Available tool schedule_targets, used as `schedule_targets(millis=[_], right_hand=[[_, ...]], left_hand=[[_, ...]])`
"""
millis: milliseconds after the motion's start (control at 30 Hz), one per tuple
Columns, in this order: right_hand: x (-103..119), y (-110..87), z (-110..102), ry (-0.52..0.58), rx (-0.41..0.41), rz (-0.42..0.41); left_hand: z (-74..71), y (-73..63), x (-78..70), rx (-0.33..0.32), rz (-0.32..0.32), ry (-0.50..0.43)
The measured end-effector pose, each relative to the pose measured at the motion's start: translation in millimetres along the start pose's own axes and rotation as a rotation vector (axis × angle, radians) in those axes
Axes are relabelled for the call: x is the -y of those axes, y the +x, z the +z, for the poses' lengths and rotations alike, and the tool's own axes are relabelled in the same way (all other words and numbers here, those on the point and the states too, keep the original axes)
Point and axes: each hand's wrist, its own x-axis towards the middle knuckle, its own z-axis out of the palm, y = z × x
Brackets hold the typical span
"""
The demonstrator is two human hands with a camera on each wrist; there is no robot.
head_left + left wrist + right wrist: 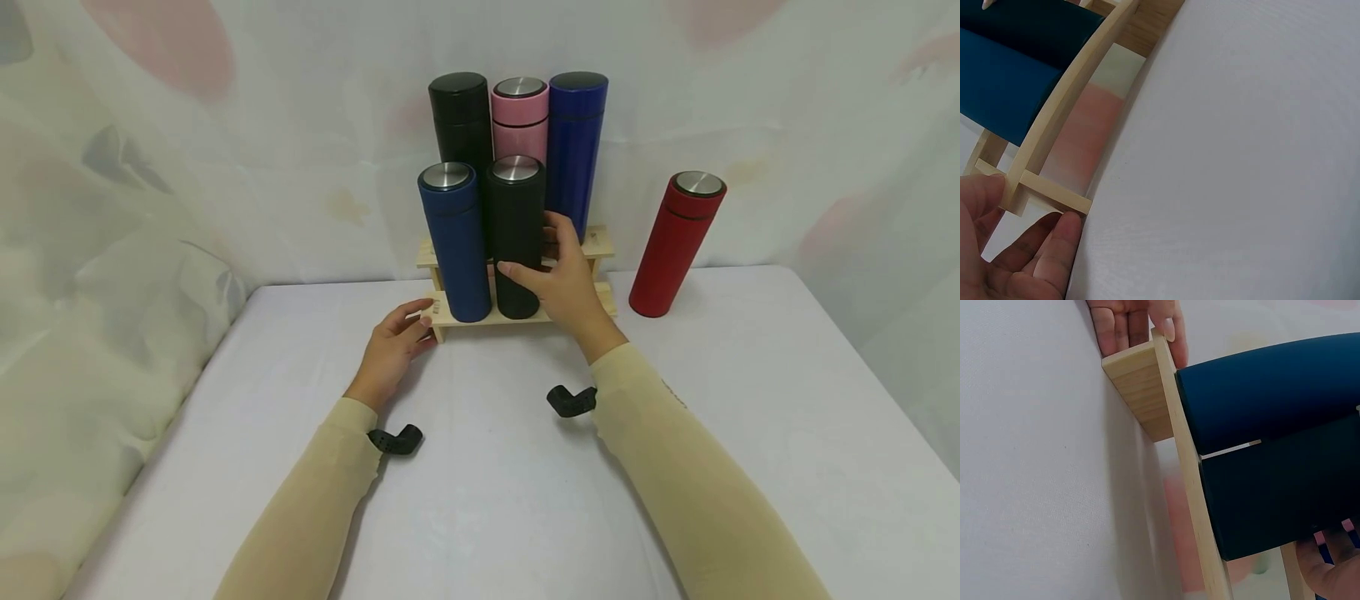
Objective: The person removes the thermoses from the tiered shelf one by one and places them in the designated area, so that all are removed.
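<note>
My right hand (566, 279) grips a black thermos bottle (517, 242) with a silver lid, thumb across its front and fingers at its right side. That bottle stands upright on the lower step of a small wooden rack (487, 318). Beside it on the left, on the same step, is a blue thermos bottle (457, 250). At the rack's left end my left hand (393, 346) holds the wood, thumb at the step's end and fingers by the leg (1054, 192). The right wrist view shows both bottle bases resting on the front board (1188, 469).
On the upper step stand a dark bottle (459, 117), a pink one (520, 112) and a deep blue one (577, 150). Right of the rack, a red thermos (678, 246) stands on the white tablecloth (480, 500). A patterned curtain (300, 150) hangs behind.
</note>
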Motion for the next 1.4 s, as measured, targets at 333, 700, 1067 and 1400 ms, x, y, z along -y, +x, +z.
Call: schedule_targets(millis=[333,700,1067,1400], right_hand=[[1,-4.9,-2,-0.030,-0.018,-0.034],[1,-11.2,-12,-0.022,-0.011,-0.082],[17,-22.5,-27,0.006,-0.025,-0.155],[25,-35.2,-47,-0.013,-0.060,-0.173]], left_hand=[[0.3,-0.3,-0.4,0.000,0.003,-0.015],[-0.9,2.4,4.2,0.005,0.003,-0.019],[1.2,1.0,3.3,0.004,-0.009,-0.018],[-2.0,0.3,2.3,-0.004,-0.003,-0.030]])
